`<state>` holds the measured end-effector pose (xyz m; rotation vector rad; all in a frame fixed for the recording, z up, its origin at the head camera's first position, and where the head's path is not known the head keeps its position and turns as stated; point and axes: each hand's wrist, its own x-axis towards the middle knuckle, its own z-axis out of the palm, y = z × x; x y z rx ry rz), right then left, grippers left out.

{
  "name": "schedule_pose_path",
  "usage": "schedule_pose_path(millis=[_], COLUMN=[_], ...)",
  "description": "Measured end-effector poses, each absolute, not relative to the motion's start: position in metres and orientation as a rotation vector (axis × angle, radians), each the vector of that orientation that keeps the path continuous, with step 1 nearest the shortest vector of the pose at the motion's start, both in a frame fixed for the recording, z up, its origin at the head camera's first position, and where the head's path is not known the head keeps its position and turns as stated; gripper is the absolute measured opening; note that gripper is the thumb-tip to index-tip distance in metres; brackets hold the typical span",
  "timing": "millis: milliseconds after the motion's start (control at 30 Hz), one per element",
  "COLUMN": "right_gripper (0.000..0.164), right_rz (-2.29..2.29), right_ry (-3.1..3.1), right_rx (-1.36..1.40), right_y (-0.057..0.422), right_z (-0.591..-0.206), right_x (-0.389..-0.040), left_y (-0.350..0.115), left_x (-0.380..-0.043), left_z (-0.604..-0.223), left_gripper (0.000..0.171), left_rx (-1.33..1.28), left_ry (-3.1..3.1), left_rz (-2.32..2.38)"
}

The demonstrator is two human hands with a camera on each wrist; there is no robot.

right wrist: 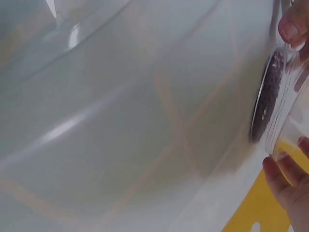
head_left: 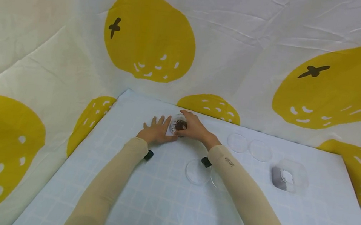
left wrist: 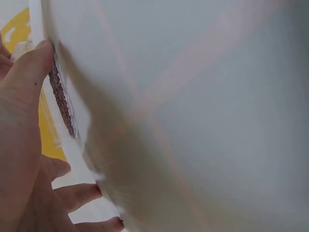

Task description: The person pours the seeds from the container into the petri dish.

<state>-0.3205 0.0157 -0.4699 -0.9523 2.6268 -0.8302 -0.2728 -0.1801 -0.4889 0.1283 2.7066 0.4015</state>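
Note:
A clear round dish point(right wrist: 266, 104) of dark reddish-brown grains stands close to the table's back edge in the head view. My left hand point(head_left: 156, 130) lies on the cloth at its left, fingers straight and spread; its thumb point(left wrist: 43, 50) meets the dish's near side. From the right, my right hand point(head_left: 196, 127) curves round a second clear round-walled piece point(right wrist: 286, 123), gripping its edge close over the grains. That hand covers part of the dish in the head view. In the right wrist view, the right fingers point(right wrist: 277, 176) are at the clear rim.
Two clear discs point(head_left: 238, 143) lie right of my right hand. A clear ring-shaped disc point(head_left: 198, 172) lies nearer, with another partly behind my right forearm. Farther right is a clear container point(head_left: 290, 176) with a dark side. Patterned fabric point(head_left: 228, 58) rises behind the table.

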Motion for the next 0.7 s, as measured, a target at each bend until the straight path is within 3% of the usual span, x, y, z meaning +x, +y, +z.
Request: schedule_pose_path(millis=[700], right_gripper=[0.098], right_rz=[-0.527], right_ry=[2.692], right_rx=[-0.961], right_y=[0.0048], right_z=[-0.4753], right_x=[-0.3224], left_y=[-0.1792], left_x=[-0.2684], left_z=[-0.4843], left_gripper=[0.108], left_rx=[0.147], left_ry=[2.716], left_rz=[0.346])
